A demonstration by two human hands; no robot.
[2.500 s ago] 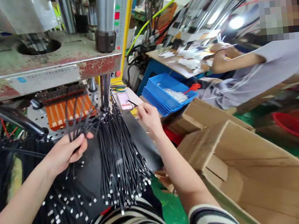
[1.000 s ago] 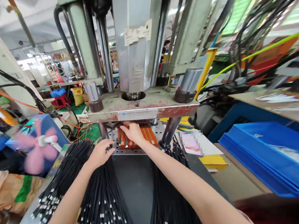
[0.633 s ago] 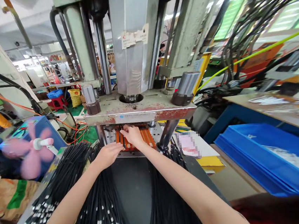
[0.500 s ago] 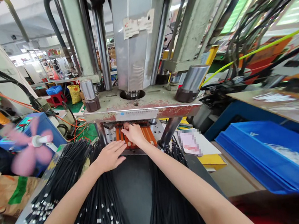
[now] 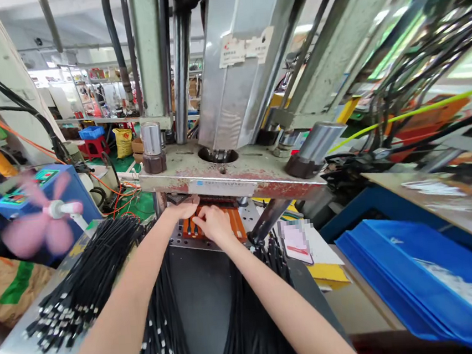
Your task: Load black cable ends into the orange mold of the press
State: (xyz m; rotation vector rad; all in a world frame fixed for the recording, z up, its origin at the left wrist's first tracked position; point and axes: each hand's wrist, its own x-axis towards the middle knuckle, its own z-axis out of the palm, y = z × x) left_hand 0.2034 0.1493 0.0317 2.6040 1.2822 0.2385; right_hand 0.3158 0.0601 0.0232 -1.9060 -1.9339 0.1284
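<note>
Under the raised plate of a press (image 5: 220,181), my left hand (image 5: 184,208) reaches over the left back part of an orange mould plate (image 5: 235,221). Its fingers are partly hidden and blurred, so I cannot tell its grip. My right hand (image 5: 216,222) is on the middle of that plate with fingers bent and pressed together; what they hold, if anything, is hidden. Black cable ends (image 5: 189,226) lie in the plate's slots just left of my right thumb. Bundles of black cables (image 5: 160,318) with pale tips lie below my left forearm, and more black cables (image 5: 241,321) lie near my right forearm.
A pink fan (image 5: 53,211) spins at the left, near another pile of black cables (image 5: 90,269). Steel posts (image 5: 271,221) flank the mould. To the right are a phone-like object (image 5: 296,243) on papers and blue bins (image 5: 391,273) with white pieces.
My left hand has moved forward and right, from in front of the mould to under the press plate. My right hand has drawn slightly back toward me. The camera view has shifted a little.
</note>
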